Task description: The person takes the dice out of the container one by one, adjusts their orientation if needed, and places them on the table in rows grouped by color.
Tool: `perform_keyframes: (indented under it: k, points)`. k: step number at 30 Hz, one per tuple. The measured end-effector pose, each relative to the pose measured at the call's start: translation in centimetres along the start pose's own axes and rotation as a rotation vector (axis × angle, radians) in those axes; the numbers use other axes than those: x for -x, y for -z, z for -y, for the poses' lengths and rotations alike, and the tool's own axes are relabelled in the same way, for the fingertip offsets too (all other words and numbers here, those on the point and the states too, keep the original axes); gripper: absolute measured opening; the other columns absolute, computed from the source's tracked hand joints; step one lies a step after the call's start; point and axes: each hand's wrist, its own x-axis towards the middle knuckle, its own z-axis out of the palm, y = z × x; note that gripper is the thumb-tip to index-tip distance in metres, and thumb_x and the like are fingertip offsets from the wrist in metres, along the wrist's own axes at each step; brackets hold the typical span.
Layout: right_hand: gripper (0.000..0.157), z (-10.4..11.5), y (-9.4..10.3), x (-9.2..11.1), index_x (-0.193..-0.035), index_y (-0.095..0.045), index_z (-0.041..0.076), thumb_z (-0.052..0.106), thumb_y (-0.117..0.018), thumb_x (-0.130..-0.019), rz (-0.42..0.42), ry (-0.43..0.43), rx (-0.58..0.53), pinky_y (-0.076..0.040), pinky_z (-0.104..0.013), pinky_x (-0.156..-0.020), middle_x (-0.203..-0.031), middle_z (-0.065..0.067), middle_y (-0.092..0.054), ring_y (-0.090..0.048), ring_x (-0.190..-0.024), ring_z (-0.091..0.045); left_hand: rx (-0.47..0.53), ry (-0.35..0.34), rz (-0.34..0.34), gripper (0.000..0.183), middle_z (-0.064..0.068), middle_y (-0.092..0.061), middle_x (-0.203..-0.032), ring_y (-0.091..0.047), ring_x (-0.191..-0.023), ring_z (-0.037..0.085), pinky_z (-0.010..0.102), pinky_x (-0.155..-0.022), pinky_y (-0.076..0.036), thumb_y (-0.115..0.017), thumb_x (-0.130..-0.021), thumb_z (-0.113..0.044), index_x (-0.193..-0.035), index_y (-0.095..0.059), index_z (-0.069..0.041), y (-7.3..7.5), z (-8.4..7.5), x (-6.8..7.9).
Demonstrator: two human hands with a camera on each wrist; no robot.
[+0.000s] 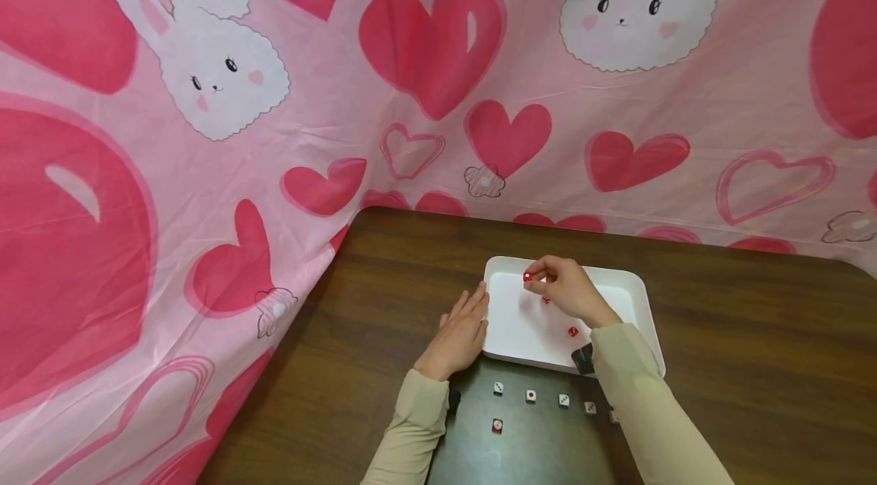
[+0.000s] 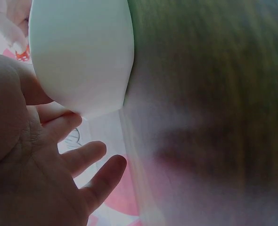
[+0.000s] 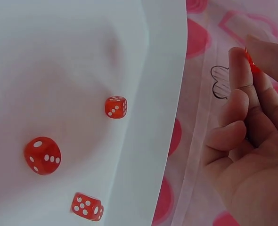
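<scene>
Above the white tray (image 1: 510,329), my right hand (image 1: 569,291) pinches a red die (image 1: 527,277) between thumb and fingertips. The right wrist view shows a sliver of that held die (image 3: 253,61). Three other red dice lie inside the tray: one with a three-pip face (image 3: 42,155), one near the tray wall (image 3: 116,107), and one showing five pips (image 3: 87,206). My left hand (image 1: 457,336), its fingers extended, touches the tray's left side. In the left wrist view, the tray's outer wall (image 2: 82,56) stands against the hand's thumb side.
Several white dice (image 1: 530,396) form a row in front of the tray, partly covered by the right sleeve at its right end. Nearer me, a single red die (image 1: 497,425) lies on the wooden table (image 1: 390,279). A pink heart-and-rabbit cloth (image 1: 322,89) hangs behind and at the left.
</scene>
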Motion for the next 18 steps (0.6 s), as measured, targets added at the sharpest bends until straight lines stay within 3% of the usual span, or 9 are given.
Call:
perform_keyframes:
  k: [8,18]
  points:
    - [0.019,-0.1,0.0,1.0,-0.101,-0.068,0.005,0.017,-0.072,-0.087,-0.039,0.041,0.007,-0.045,-0.027,-0.06,-0.091,-0.01,-0.069,-0.057,-0.072,-0.018,0.004,0.009,0.01,0.05,-0.006,-0.016,-0.162,-0.02,-0.149,0.027,0.065,-0.108,-0.027,-0.042,-0.103,-0.022,-0.151,-0.032,-0.012,-0.1,0.1,0.0]
    - [0.017,-0.1,0.4,1.9,-0.099,-0.067,0.007,0.018,-0.071,-0.087,-0.058,0.03,0.006,-0.044,-0.029,-0.064,-0.08,-0.007,-0.066,-0.056,-0.072,-0.02,0.008,-0.002,0.005,0.05,-0.006,-0.016,-0.162,-0.02,-0.149,0.028,0.065,-0.108,-0.027,-0.042,-0.104,-0.022,-0.152,-0.031,-0.012,-0.1,0.1,0.0]
